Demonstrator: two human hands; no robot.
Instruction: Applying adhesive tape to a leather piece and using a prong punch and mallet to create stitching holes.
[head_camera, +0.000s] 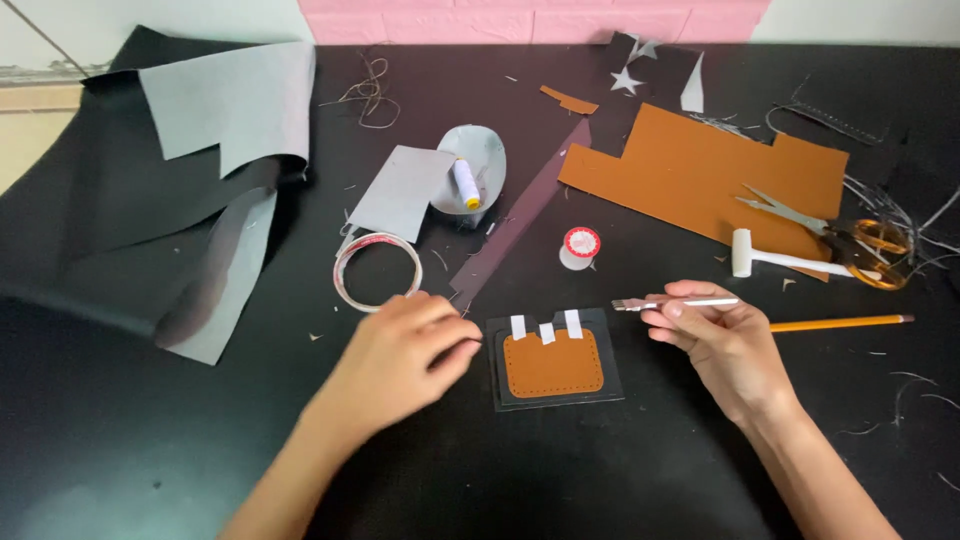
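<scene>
Here the right hand (725, 345) pinches a slim craft knife (675, 302) between thumb and fingers, its blade pointing toward nine o'clock. The left hand (395, 360) is loosely curled with its fingertips pressed on the black mat (150, 450) — whether they pinch anything I cannot tell — just beside the left edge of the dark square piece (556, 358), which lies between the hands. On that piece sits a brown stitched patch (553, 365), held by three white tape strips (546, 327) along its twelve o'clock edge. At eleven o'clock of the left hand lies a clear tape roll (377, 270); at three o'clock of the right hand, a yellow pencil (840, 323). Farther out at two o'clock — a white mallet (775, 258) and scissors (830, 232) on a brown sheet (690, 170).
</scene>
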